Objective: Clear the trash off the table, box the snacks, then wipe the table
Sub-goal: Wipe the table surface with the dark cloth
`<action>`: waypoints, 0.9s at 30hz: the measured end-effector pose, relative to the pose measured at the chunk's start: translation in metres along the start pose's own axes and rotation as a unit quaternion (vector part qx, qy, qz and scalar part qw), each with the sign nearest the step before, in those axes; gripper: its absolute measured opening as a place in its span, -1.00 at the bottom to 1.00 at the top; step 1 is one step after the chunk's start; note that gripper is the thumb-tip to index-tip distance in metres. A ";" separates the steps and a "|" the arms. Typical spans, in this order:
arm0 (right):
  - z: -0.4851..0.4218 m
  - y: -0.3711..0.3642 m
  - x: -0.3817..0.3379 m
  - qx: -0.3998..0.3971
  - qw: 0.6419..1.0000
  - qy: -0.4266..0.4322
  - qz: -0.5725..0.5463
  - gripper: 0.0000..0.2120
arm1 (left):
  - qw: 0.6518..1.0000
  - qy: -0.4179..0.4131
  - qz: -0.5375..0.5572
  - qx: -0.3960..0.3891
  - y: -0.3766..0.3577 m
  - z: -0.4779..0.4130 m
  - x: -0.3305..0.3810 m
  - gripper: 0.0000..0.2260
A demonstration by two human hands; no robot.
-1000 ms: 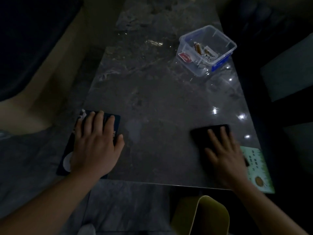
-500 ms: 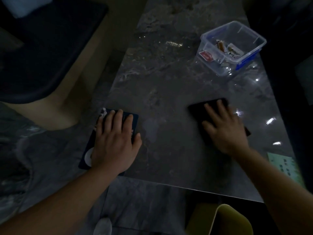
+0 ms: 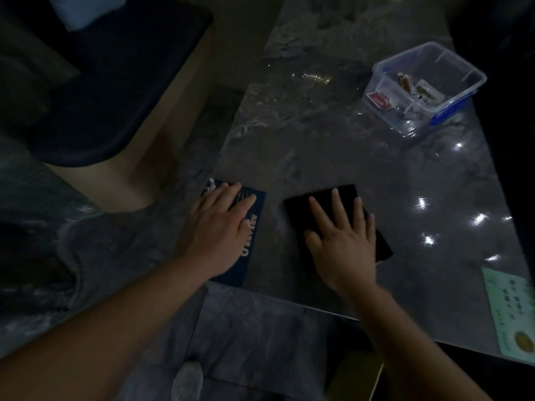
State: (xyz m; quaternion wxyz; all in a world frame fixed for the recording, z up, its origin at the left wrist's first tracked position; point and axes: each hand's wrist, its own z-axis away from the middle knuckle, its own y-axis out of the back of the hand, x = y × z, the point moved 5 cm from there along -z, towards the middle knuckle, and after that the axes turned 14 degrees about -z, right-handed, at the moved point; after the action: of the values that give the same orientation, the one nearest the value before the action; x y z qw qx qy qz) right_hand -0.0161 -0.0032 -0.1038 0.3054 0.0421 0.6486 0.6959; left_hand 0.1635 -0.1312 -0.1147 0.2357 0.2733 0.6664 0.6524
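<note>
On the left, the left hand (image 3: 220, 230) lies flat with fingers spread on a dark blue card (image 3: 251, 227) at the near left corner of the table (image 3: 318, 146). It presses down and holds nothing. Just beside it, the right hand (image 3: 344, 238) lies flat too, fingers apart, pushing on a black cloth (image 3: 324, 198). This looks like the wiping step. Far back on the right sits a clear box (image 3: 428, 88) with the snacks (image 3: 405, 82) inside, so the boxing seems done. A pale green paper (image 3: 512, 311) lies at the near right edge. I think the next move is to slide the cloth across the bare table, pressing evenly, and to go around the box and the papers.
</note>
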 end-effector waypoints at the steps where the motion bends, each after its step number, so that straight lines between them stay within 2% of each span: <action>1: 0.010 -0.010 -0.012 -0.002 1.000 0.020 0.005 -0.41 | 0.999 -0.021 -0.024 0.001 -0.001 0.003 -0.001 -0.51; 4: 0.062 -0.030 -0.027 -0.023 0.992 0.127 0.010 -0.44 | 0.997 -0.043 -0.056 0.008 -0.005 0.009 0.000 -0.50; 6: 0.053 -0.021 -0.005 -0.016 0.989 0.140 0.038 -0.43 | 0.998 -0.040 -0.052 0.010 -0.005 0.009 0.002 -0.50; 7: 0.035 -0.011 0.009 -0.002 0.994 0.102 0.038 -0.41 | 0.998 -0.039 -0.049 0.011 -0.003 0.009 0.002 -0.50; 9: 0.000 0.006 0.021 0.004 1.000 -0.025 -0.001 -0.40 | 0.998 -0.040 -0.041 0.013 0.000 0.009 0.002 -0.50; 11: 0.001 -0.006 0.003 0.016 0.998 -0.052 -0.017 -0.40 | 0.999 -0.032 -0.029 0.010 0.003 0.011 0.001 -0.51; 12: 0.013 -0.015 -0.014 0.025 1.000 -0.006 -0.008 -0.40 | 0.999 -0.025 -0.025 0.011 0.005 0.012 0.000 -0.51; 14: 0.046 -0.032 -0.036 -0.007 0.995 0.097 0.008 -0.42 | 1.000 -0.019 -0.021 0.013 0.005 0.012 -0.001 -0.51; 16: 0.027 -0.026 -0.026 -0.023 0.991 0.130 0.024 -0.43 | 1.000 -0.017 -0.016 0.014 0.003 0.011 -0.002 -0.51; 18: -0.037 0.000 -0.007 0.025 0.999 0.037 -0.009 -0.43 | 1.000 -0.017 -0.014 0.016 0.002 0.011 -0.002 -0.52; 20: -0.083 0.011 -0.004 0.025 0.996 -0.069 -0.056 -0.43 | 1.000 -0.017 -0.016 0.020 0.002 0.011 -0.001 -0.52; 21: -0.085 0.005 -0.011 0.032 0.996 -0.067 -0.054 -0.43 | 1.000 -0.018 -0.018 0.019 0.004 0.012 -0.001 -0.52; 23: -0.050 -0.014 -0.032 0.038 0.999 0.036 -0.012 -0.44 | 1.000 -0.019 -0.015 0.015 0.006 0.013 -0.002 -0.52; 25: 0.003 -0.027 -0.032 0.011 0.989 0.145 0.022 -0.45 | 0.999 -0.025 -0.018 0.012 0.006 0.013 -0.001 -0.51; 27: -0.003 -0.019 -0.008 -0.018 0.982 0.182 0.053 -0.46 | 0.999 -0.021 -0.028 0.004 0.004 0.013 0.000 -0.50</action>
State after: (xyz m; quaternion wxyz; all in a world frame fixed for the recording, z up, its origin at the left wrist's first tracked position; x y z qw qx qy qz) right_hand -0.0034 -0.0104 -0.1194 0.1460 -0.0564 0.6776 0.7186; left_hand 0.1726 -0.1218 -0.1114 0.2666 0.2688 0.6716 0.6369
